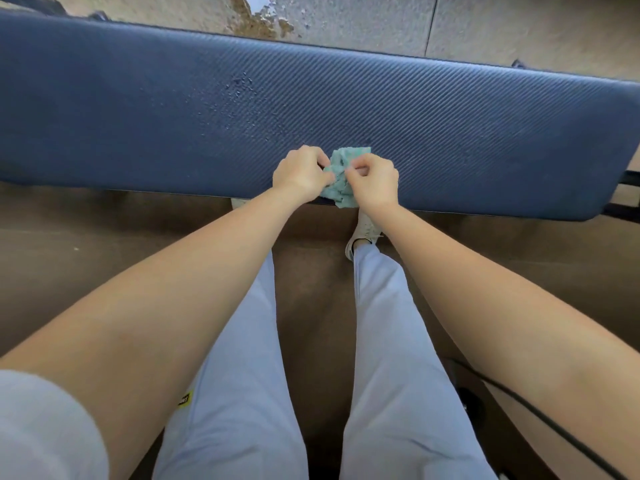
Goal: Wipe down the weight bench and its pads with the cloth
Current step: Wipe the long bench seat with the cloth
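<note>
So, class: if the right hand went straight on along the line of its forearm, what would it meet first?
The green cloth, which the right hand pinches together with the left hand. Past it lies the blue bench pad, though depth is unclear and the hand might pass just above it.

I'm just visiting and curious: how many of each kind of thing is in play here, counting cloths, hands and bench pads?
Cloths: 1, the green cloth, bunched up
Hands: 2, the left hand and the right hand, both pinching the green cloth
Bench pads: 1, the dark blue pad, with droplets on its top
Total: 4
</note>
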`<state>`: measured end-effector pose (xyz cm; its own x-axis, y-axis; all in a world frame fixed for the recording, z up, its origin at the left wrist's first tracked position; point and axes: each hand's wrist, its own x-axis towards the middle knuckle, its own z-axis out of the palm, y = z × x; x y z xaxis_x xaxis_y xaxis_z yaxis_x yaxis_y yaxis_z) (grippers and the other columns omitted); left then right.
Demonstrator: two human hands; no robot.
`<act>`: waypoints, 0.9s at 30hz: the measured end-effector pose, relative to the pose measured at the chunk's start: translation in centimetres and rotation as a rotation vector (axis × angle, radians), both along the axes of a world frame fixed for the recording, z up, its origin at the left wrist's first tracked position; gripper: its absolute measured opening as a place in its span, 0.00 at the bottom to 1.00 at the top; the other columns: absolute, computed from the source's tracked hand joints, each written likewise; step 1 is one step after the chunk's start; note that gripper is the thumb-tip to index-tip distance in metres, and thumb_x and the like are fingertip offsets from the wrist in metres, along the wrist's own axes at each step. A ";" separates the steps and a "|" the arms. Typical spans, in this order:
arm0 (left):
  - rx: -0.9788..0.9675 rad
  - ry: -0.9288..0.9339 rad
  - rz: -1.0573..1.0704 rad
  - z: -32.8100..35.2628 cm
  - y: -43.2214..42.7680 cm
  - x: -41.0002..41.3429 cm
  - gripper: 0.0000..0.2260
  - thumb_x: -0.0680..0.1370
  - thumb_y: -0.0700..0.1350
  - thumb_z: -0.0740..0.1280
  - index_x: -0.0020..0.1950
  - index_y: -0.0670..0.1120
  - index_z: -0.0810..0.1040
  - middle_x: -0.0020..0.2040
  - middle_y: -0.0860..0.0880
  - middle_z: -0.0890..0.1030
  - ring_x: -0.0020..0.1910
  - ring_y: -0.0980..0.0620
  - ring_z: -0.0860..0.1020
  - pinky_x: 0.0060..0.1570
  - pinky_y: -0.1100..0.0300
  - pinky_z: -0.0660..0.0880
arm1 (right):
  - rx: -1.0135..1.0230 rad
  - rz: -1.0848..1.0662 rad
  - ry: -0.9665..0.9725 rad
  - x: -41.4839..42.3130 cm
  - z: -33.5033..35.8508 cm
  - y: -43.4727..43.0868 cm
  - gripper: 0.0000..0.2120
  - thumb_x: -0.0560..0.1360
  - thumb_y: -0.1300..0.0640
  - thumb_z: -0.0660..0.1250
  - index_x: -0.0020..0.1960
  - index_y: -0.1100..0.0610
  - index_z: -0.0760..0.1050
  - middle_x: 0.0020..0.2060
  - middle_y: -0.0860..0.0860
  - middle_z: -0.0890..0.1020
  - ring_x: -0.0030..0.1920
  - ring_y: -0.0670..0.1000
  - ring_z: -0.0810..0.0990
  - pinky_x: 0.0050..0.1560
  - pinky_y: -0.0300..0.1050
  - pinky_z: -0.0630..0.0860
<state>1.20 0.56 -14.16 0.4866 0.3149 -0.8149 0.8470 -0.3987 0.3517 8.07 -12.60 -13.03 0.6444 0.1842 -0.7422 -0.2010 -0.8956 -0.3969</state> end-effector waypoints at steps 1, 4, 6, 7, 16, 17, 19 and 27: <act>-0.038 0.010 0.013 0.2 0.1 -0.3 0.15 0.74 0.50 0.74 0.60 0.55 0.81 0.56 0.49 0.84 0.55 0.46 0.81 0.53 0.50 0.79 | 0.052 -0.095 0.025 0.0 0.1 -0.4 0.05 0.78 0.59 0.68 0.52 0.57 0.82 0.44 0.50 0.84 0.49 0.50 0.82 0.56 0.49 0.80; -0.129 0.017 -0.009 1.1 0.6 -1.4 0.22 0.71 0.46 0.71 0.65 0.56 0.78 0.52 0.50 0.82 0.51 0.46 0.81 0.49 0.51 0.79 | 0.184 -0.462 0.167 0.0 1.1 -1.4 0.06 0.79 0.63 0.65 0.46 0.55 0.78 0.41 0.52 0.81 0.44 0.50 0.81 0.54 0.50 0.82; -0.155 0.019 -0.029 1.6 0.9 -2.1 0.25 0.72 0.47 0.71 0.69 0.56 0.76 0.50 0.52 0.81 0.51 0.47 0.80 0.45 0.54 0.75 | 0.270 -0.581 0.283 0.2 2.2 -1.7 0.08 0.80 0.65 0.62 0.46 0.55 0.76 0.45 0.56 0.80 0.46 0.53 0.82 0.57 0.54 0.82; -0.159 0.016 -0.036 1.9 1.0 -2.4 0.26 0.72 0.48 0.72 0.70 0.56 0.75 0.50 0.53 0.81 0.52 0.47 0.80 0.46 0.54 0.75 | 0.314 -0.600 0.328 0.3 2.7 -1.8 0.08 0.80 0.65 0.61 0.46 0.56 0.76 0.48 0.58 0.80 0.50 0.56 0.83 0.58 0.57 0.81; -0.272 -0.367 -0.266 6.4 1.7 -1.7 0.24 0.71 0.51 0.72 0.67 0.57 0.77 0.69 0.49 0.73 0.68 0.45 0.69 0.67 0.51 0.66 | 0.459 0.057 0.248 0.6 8.2 -2.1 0.05 0.82 0.60 0.66 0.53 0.59 0.81 0.48 0.63 0.82 0.46 0.53 0.80 0.48 0.48 0.78; -0.289 -0.385 -0.293 7.1 1.7 -1.5 0.16 0.71 0.53 0.72 0.59 0.56 0.81 0.64 0.50 0.78 0.64 0.47 0.73 0.64 0.49 0.71 | 0.466 0.082 0.219 0.6 8.7 -2.3 0.06 0.82 0.60 0.67 0.54 0.60 0.81 0.47 0.63 0.83 0.45 0.52 0.80 0.48 0.49 0.78; -0.294 -0.369 -0.240 8.4 1.6 -1.4 0.13 0.74 0.57 0.71 0.53 0.51 0.84 0.52 0.50 0.84 0.52 0.49 0.80 0.54 0.43 0.77 | 0.484 0.070 0.186 0.7 9.5 -2.7 0.07 0.80 0.59 0.70 0.55 0.61 0.81 0.47 0.60 0.83 0.43 0.54 0.80 0.47 0.48 0.78; -0.203 -0.464 -0.066 12.1 2.2 -1.8 0.17 0.82 0.51 0.67 0.40 0.40 0.77 0.36 0.43 0.78 0.35 0.52 0.73 0.36 0.53 0.67 | 0.269 0.338 -0.117 1.8 8.6 -5.3 0.08 0.75 0.61 0.75 0.53 0.57 0.81 0.45 0.47 0.79 0.46 0.47 0.77 0.44 0.42 0.73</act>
<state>-0.60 2.81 -2.08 0.8249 0.1290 -0.5503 0.5590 -0.3303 0.7606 9.90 -17.85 -4.44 0.5915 0.5754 -0.5648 0.1458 -0.7653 -0.6270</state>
